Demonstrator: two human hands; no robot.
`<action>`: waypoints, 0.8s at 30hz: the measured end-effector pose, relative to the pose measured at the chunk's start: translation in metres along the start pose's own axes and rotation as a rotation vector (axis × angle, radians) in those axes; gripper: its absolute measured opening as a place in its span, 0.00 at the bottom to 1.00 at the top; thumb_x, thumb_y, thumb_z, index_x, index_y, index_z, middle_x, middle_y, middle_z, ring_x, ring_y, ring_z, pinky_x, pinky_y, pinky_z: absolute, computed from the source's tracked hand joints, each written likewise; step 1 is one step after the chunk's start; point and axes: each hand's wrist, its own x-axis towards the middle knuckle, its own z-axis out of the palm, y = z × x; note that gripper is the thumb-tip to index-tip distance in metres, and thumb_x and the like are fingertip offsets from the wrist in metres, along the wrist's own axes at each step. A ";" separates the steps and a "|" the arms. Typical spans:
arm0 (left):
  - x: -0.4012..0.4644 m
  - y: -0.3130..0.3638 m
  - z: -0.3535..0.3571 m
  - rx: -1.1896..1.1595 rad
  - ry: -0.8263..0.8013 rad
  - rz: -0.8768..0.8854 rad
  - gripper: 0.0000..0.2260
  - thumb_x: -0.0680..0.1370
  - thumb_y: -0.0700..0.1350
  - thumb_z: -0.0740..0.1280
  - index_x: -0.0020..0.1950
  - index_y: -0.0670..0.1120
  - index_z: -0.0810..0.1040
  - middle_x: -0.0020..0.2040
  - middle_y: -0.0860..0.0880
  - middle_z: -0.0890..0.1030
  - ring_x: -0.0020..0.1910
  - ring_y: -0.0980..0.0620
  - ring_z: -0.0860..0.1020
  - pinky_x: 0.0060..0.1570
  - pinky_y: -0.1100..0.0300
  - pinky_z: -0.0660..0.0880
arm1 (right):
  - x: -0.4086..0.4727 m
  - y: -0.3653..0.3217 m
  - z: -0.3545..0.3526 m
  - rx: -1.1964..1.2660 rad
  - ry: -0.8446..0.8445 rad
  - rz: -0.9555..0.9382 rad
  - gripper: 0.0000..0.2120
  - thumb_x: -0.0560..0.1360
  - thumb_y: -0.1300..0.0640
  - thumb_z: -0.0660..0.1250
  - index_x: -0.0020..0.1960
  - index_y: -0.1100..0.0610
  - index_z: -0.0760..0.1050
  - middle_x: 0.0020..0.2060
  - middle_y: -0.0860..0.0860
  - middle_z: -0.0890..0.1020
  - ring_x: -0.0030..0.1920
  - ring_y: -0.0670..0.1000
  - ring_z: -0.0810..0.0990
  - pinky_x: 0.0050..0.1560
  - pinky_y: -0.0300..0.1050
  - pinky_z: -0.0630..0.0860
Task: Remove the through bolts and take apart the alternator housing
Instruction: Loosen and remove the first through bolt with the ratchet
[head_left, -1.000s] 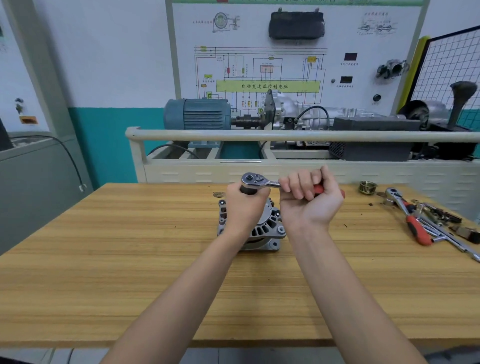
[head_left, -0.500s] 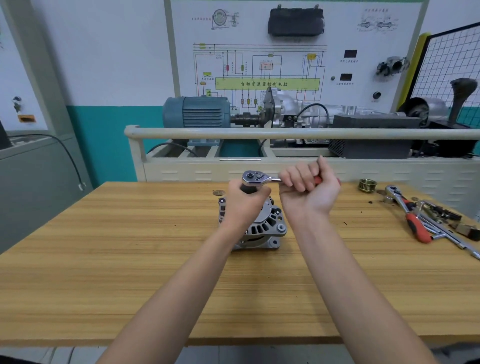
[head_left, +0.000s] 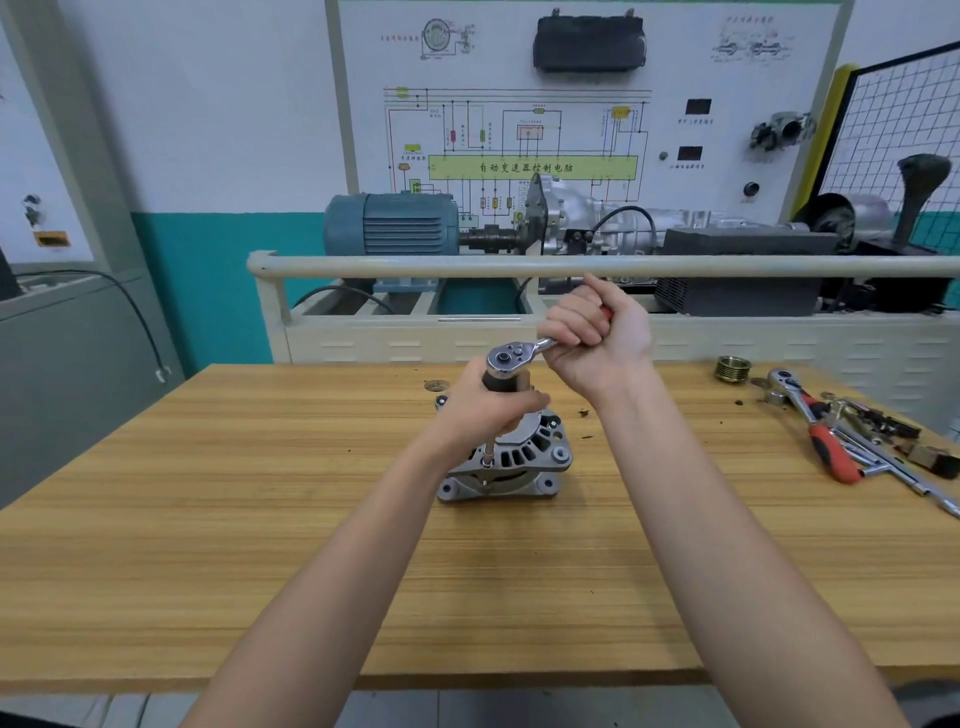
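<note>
The ratchet (head_left: 511, 358) handle runs up-right from the alternator (head_left: 524, 457); the right hand (head_left: 597, 338) grips it, the left hand (head_left: 493, 405) clasps the upright socket.

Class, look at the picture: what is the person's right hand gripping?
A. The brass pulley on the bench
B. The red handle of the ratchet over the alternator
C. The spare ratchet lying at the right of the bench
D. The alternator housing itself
B: the right hand curls round the red handle of the ratchet, whose head sits above the alternator.
</note>
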 end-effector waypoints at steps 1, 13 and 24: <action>0.000 -0.002 0.004 -0.003 0.086 0.003 0.19 0.72 0.31 0.67 0.26 0.46 0.65 0.22 0.52 0.64 0.21 0.54 0.61 0.25 0.63 0.60 | -0.005 0.004 -0.002 0.020 0.011 -0.069 0.24 0.79 0.58 0.54 0.24 0.55 0.62 0.16 0.46 0.59 0.16 0.45 0.57 0.19 0.36 0.55; -0.002 -0.002 0.000 0.026 0.000 0.046 0.16 0.68 0.39 0.69 0.23 0.51 0.70 0.21 0.52 0.69 0.22 0.53 0.66 0.28 0.61 0.66 | -0.019 0.004 -0.005 0.007 -0.004 -0.143 0.24 0.79 0.57 0.52 0.24 0.55 0.63 0.16 0.46 0.59 0.17 0.45 0.57 0.21 0.35 0.57; 0.005 -0.009 0.019 -0.044 0.376 0.039 0.22 0.70 0.32 0.66 0.21 0.52 0.67 0.20 0.57 0.66 0.22 0.58 0.62 0.26 0.63 0.61 | -0.030 0.020 -0.012 0.085 0.033 -0.361 0.24 0.79 0.58 0.53 0.24 0.55 0.63 0.17 0.46 0.59 0.17 0.46 0.57 0.21 0.35 0.59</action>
